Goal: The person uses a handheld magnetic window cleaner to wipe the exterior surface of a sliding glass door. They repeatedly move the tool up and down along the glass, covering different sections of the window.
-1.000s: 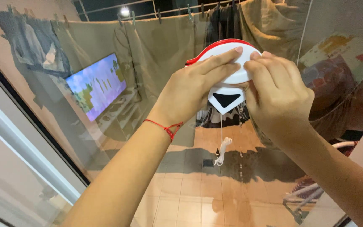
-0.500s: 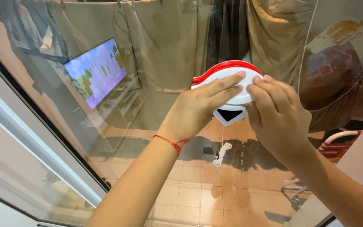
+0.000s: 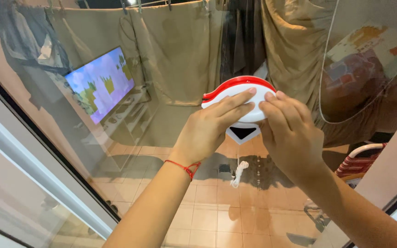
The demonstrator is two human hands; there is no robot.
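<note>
A white window-cleaning tool with a red rim [image 3: 235,94] is pressed flat against a glass pane [image 3: 171,151]. My left hand [image 3: 210,126], with a red string at the wrist, lies over its left side, fingers stretched across the top. My right hand [image 3: 288,133] grips its right side. Below the tool a white triangular part with a dark centre [image 3: 243,133] shows, and a thin white cord with a knotted end [image 3: 238,172] hangs down from it.
Beyond the glass hang beige sheets [image 3: 175,50] on a line over a tiled floor [image 3: 207,216]. The pane reflects a bright television screen [image 3: 99,85]. A window frame [image 3: 33,165] runs diagonally at left. A red and white striped chair [image 3: 364,160] stands at right.
Both hands have slid the tool downward on the glass over the last second, then slightly left; the view has shifted with it. The grip has not changed.
</note>
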